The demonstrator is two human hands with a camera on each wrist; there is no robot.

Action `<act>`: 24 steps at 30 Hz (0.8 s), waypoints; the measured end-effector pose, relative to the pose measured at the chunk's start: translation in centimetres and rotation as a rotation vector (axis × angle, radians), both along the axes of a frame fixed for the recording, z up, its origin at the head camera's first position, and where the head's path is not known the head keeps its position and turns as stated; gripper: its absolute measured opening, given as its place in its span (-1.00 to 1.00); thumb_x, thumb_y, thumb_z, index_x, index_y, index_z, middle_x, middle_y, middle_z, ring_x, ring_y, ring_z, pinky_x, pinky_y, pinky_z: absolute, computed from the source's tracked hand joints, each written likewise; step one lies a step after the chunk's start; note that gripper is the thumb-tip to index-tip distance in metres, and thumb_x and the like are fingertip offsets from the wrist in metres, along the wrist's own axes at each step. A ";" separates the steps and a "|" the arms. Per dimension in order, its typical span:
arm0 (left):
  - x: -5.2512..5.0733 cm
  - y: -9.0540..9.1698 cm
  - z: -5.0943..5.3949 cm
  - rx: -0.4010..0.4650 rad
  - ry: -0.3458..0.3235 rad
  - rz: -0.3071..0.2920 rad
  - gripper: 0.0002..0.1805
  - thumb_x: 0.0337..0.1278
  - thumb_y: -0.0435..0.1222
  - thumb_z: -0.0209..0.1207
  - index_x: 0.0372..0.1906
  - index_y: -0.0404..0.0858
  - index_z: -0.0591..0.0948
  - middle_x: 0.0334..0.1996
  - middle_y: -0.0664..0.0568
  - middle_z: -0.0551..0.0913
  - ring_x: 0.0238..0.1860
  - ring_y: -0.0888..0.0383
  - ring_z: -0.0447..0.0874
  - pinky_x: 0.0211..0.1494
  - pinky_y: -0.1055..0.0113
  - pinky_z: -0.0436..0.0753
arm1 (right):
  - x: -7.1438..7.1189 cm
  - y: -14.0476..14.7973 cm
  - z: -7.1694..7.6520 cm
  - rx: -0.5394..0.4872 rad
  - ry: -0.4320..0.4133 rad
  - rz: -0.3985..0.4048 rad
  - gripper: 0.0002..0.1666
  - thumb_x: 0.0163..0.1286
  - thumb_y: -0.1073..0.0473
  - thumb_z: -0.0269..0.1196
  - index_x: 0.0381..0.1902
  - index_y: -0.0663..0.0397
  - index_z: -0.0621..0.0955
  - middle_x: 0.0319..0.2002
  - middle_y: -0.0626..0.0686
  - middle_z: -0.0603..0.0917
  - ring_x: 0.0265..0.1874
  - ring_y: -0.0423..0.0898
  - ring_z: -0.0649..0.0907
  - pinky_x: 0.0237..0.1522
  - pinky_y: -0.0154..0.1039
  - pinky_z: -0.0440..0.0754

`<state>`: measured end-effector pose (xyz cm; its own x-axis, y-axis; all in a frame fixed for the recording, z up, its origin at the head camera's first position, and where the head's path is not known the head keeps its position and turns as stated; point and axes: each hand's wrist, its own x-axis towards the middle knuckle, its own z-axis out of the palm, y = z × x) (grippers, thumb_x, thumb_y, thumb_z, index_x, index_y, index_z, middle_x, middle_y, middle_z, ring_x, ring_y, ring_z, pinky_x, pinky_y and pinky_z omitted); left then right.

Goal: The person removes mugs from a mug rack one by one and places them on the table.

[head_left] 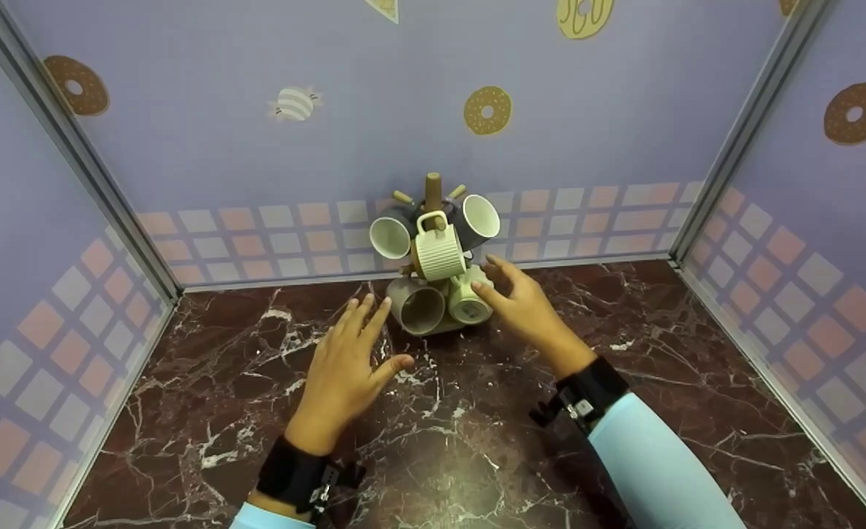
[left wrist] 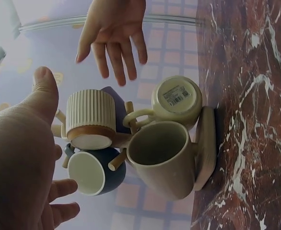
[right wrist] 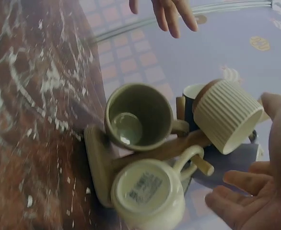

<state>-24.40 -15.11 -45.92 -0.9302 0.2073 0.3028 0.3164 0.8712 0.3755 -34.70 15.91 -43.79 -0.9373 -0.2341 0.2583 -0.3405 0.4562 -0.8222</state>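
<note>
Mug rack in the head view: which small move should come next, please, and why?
Probably bring the right hand slightly nearer to the cream mug whose base faces outward, to prepare a gentle grip. This mug appears nearest to that hand, which holds nothing, and its handle hangs on a wooden peg.

Mug stand: smooth wood
Ribbed mug: bumpy lines, like china
Tabletop: shiny, like stone
Corner strips: dull metal

Ribbed cream mug; dark-blue mug, pale inside; white-veined maroon tabletop; light-blue sleeves
</note>
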 end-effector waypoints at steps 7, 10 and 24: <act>-0.7 -0.3 -0.2 0.100 0.044 -0.063 0.05 0.55 0.47 0.06 0.87 0.02 0.18 0.87 -0.11 0.14 0.86 -0.27 0.10 0.79 -0.51 0.25 | -1.1 -2.5 1.4 -0.072 -0.058 -0.003 0.05 0.66 -0.21 0.40 0.78 0.28 0.28 0.61 0.33 0.58 0.58 0.29 0.63 0.70 0.20 0.54; -1.5 -0.3 -0.2 0.185 0.050 -0.082 0.12 0.52 0.56 -0.08 0.87 -0.05 0.19 0.85 -0.16 0.19 0.84 -0.32 0.15 0.80 -0.48 0.23 | -1.2 -3.1 1.8 -0.092 -0.071 -0.026 0.08 0.64 -0.22 0.42 0.77 0.31 0.28 0.62 0.33 0.56 0.59 0.27 0.62 0.70 0.17 0.54; -7.3 3.3 2.5 0.573 -0.024 -0.059 -0.12 0.75 0.11 0.18 0.76 -0.41 0.30 0.68 -0.37 0.41 0.70 -0.36 0.41 0.83 -0.26 0.36 | -2.7 -4.8 2.0 -0.340 -0.171 -0.053 -0.02 0.63 -0.02 0.46 0.68 0.50 0.34 0.52 0.48 0.61 0.35 0.31 0.80 0.33 -0.01 0.86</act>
